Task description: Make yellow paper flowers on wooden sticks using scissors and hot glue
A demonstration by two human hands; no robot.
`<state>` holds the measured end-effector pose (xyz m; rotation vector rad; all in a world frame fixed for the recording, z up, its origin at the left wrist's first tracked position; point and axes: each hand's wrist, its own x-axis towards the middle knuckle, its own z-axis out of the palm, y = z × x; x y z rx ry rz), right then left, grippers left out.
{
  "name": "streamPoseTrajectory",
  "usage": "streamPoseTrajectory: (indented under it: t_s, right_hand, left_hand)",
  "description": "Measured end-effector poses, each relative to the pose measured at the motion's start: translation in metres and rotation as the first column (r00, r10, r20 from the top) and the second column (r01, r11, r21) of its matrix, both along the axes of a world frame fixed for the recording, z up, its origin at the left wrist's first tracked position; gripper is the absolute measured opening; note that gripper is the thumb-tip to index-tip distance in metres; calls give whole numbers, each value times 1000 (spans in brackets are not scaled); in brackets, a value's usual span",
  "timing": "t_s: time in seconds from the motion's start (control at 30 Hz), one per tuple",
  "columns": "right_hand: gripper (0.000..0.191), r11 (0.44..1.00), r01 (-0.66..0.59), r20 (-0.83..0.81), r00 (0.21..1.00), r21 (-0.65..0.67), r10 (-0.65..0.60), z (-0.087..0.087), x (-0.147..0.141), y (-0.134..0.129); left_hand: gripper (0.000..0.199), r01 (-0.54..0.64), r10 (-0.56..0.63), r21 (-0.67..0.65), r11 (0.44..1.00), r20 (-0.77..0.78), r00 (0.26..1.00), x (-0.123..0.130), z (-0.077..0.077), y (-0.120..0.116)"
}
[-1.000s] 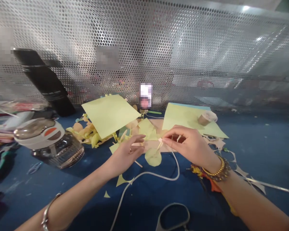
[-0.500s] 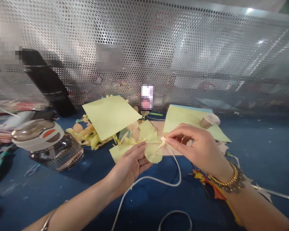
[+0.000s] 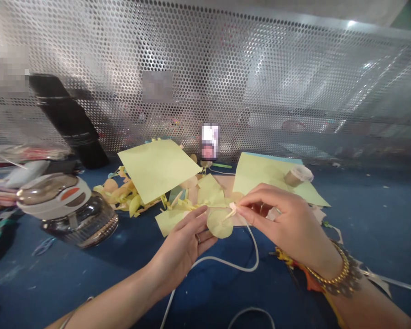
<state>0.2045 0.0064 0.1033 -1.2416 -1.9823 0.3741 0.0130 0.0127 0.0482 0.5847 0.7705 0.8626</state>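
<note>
A round pale yellow-green paper disc (image 3: pixel 219 223) is tilted in front of me, with a thin pale strip crossing it. My left hand (image 3: pixel 188 230) is beside the disc, fingers stretched out and apart. The disc overlaps its fingertips; whether they touch I cannot tell. Thumb and index finger of my right hand (image 3: pixel 272 212) pinch a small pale paper piece (image 3: pixel 233 207) at the strip's upper end. Behind both hands lie a square yellow-green sheet (image 3: pixel 159 169), a smaller paper piece (image 3: pixel 210 191) and a heap of yellow paper scraps (image 3: pixel 133 201).
A glass jar (image 3: pixel 68 210) stands left, before a leaning black bottle (image 3: pixel 70 123). A tape roll (image 3: pixel 298 175) rests on more yellow paper (image 3: pixel 256 171) at right. A white cable (image 3: pixel 226 261) loops beneath my hands. A perforated metal screen (image 3: pixel 277 82) closes off the back.
The disc has turned slightly to face me more and appears a little lower. My right hand keeps its pinch. The whole view has shifted slightly downward in the frame.
</note>
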Motion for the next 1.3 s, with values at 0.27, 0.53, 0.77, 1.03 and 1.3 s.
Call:
streamPoseTrajectory:
  t_s: [0.27, 0.53, 0.77, 1.03, 1.3]
  right_hand:
    - [7, 1000, 8, 7, 1000, 1, -8, -2, 1, -1]
    - [11, 998, 61, -62, 996, -1, -60, 6, 13, 17]
    - [12, 994, -49, -231, 973, -97, 25, 23, 14, 29]
    - [9, 971, -147, -113, 985, -186, 128, 28, -6, 29]
    - [23, 980, -138, -127, 985, -146, 120, 22, -9, 24]
  left_hand:
    - [49, -11, 12, 22, 1000, -46, 999, -1, -1, -1]
    - [35, -242, 292, 219, 945, -240, 926, -15, 6, 11]
    - [22, 46, 242, 513, 857, -480, 843, -23, 14, 15]
    - [17, 362, 287, 706, 608, -621, 730, -8, 45, 19]
    - [14, 320, 339, 757, 570, -571, 747, -5, 42, 18]
